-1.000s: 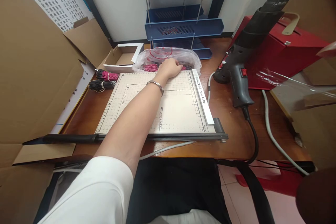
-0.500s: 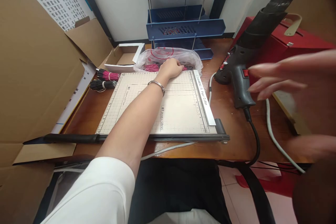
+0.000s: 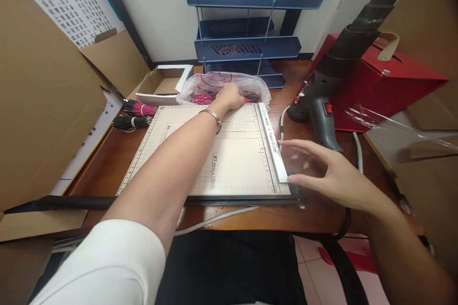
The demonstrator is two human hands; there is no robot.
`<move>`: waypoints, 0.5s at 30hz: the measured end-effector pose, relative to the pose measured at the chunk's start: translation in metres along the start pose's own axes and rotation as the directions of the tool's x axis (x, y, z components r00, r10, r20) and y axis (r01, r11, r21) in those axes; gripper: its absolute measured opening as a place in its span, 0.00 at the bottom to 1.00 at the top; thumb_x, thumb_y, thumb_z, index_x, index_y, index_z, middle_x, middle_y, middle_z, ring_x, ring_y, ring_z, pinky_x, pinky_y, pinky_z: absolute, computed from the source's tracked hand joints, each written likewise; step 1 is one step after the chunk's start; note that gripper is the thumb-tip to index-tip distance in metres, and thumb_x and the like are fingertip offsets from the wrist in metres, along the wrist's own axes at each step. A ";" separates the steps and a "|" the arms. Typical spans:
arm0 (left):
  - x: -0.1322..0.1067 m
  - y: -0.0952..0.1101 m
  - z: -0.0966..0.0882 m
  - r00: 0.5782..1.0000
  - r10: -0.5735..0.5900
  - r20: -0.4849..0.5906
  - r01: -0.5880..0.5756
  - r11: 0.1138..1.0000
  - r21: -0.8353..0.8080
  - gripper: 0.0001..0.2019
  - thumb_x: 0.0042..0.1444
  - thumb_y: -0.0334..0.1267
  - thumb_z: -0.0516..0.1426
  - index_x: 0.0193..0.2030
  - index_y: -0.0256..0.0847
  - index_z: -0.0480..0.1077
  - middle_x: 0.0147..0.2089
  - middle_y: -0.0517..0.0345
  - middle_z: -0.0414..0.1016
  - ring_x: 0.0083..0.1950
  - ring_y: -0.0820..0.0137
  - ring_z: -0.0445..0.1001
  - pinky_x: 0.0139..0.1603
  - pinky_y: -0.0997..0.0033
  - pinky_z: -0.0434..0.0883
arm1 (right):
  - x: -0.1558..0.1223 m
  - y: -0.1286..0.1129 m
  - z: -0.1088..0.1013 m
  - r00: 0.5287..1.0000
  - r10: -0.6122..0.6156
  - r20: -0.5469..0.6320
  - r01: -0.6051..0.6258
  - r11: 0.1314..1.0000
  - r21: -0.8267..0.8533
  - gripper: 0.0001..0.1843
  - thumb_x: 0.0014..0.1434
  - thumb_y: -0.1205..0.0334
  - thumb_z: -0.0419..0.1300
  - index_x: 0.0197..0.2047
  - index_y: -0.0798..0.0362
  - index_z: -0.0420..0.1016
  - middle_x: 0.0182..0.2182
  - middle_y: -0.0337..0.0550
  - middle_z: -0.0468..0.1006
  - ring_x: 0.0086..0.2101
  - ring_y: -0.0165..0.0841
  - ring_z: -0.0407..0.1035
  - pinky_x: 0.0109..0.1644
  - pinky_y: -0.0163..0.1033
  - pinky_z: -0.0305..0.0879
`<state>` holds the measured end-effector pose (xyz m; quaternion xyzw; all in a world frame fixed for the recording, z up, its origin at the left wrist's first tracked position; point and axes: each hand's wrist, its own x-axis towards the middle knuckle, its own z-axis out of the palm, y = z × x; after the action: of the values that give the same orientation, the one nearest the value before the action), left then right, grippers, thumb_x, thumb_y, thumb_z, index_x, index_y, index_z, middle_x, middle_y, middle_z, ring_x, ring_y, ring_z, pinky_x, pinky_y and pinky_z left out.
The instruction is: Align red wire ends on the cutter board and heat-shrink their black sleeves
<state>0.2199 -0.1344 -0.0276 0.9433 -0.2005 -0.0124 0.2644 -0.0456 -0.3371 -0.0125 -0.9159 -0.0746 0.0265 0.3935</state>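
My left hand (image 3: 231, 96), with a bangle at the wrist, reaches across the paper cutter (image 3: 241, 157) to its far edge. It rests at a clear plastic bag (image 3: 259, 86) holding pink and black wires (image 3: 202, 99). The fingers bend down behind the back of the hand, so what they hold is hidden. Low beside the cutter's white edge strip (image 3: 272, 145) is my right hand (image 3: 322, 167), thumb and fingers apart with nothing seen between them. Two tied wire bundles, one pink (image 3: 143, 108) and one black (image 3: 130, 122), lie left of the cutter.
A heat gun (image 3: 332, 71) stands at the right before a red box (image 3: 400, 81). Blue tiered trays (image 3: 246, 47) rise at the back, near a small open carton (image 3: 161, 81). Cardboard (image 3: 46, 105) walls the left side. The cutter's black handle (image 3: 75, 202) lies along the front.
My right hand has moved down and left, from beside the heat gun's handle to the cutter's right edge. The left hand stays at the bag. The view has shifted slightly.
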 end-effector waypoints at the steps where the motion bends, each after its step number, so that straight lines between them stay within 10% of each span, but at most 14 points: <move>1: -0.003 0.001 -0.002 1.000 0.000 -0.003 0.000 1.000 0.012 0.10 0.54 0.30 0.62 0.42 0.41 0.82 0.42 0.47 0.83 0.52 0.53 0.79 0.61 0.56 0.71 | 0.002 -0.005 -0.002 1.000 0.002 -0.025 -0.002 1.000 -0.004 0.36 0.54 0.39 0.69 0.63 0.38 0.71 0.51 0.42 0.80 0.47 0.41 0.76 0.52 0.48 0.74; 6: -0.016 0.002 -0.011 0.994 0.049 -0.093 -0.042 0.996 0.079 0.13 0.59 0.34 0.59 0.48 0.41 0.82 0.50 0.47 0.82 0.58 0.53 0.74 0.65 0.55 0.66 | 0.030 -0.038 -0.010 0.979 0.028 -0.200 -0.034 0.999 -0.030 0.27 0.56 0.41 0.67 0.54 0.45 0.79 0.34 0.41 0.81 0.30 0.35 0.73 0.35 0.42 0.72; 15: -0.044 -0.007 -0.015 0.974 0.118 -0.194 -0.099 0.989 0.108 0.14 0.63 0.40 0.58 0.50 0.48 0.83 0.48 0.53 0.84 0.53 0.55 0.78 0.61 0.52 0.69 | 0.089 -0.034 0.010 0.924 -0.042 -0.380 -0.022 0.986 -0.163 0.18 0.61 0.61 0.60 0.54 0.51 0.77 0.49 0.46 0.82 0.44 0.41 0.76 0.55 0.54 0.70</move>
<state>0.1837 -0.1043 -0.0220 0.9391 -0.2244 0.1067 0.2373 0.0371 -0.2927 0.0063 -0.9323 -0.0031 -0.1610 0.3238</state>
